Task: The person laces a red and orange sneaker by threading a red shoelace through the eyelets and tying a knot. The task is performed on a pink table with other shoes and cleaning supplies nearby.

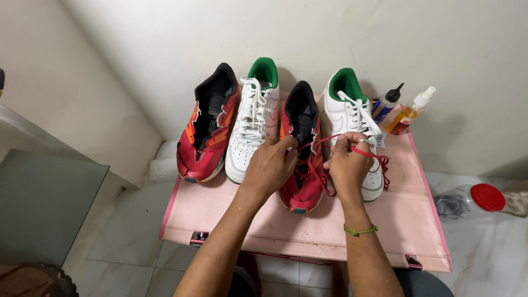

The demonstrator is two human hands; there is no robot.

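L fingers: left hand (269,165) bent inward, thumb + forefinger tips pinched on the red lace (319,142) right at the tongue edge of the red shoe w/ lace (301,148); other fingers curled under, can't tell if they touch anything.
R fingers: right hand (347,163) closed on the same lace, strand pulled taut betw. both hands; another stretch runs over the knuckles and hangs off the R side in a loose bunch. Ring on one finger.
Lace: red, thin, partly threaded thru the shoe's upper eyelets, crossing under the hands.
Shoe in hand: red w/ orange trim, black lining, toe pointing to the person, third from L in the row, lying on the pink mat (231,217).
Wrists: green bead bracelet (360,229) on R wrist; L wrist bare.
Neighbours: white shoe w/ green collar, laced (254,121) just L of the worked shoe, touching L hand's back edge; second white shoe (352,118) just R, partly behind R hand.
Far L: other red shoe (208,132), no lace, tongue open.
Back R corner of mat: small bottle, black nozzle (386,103); spray bottle w/ amber liquid (410,113) beside it, both leaning by the wall.
Floor R: clear jar w/ red lid (470,201) lying on its side on pale tile.
Floor L: grey glass panel (44,203).
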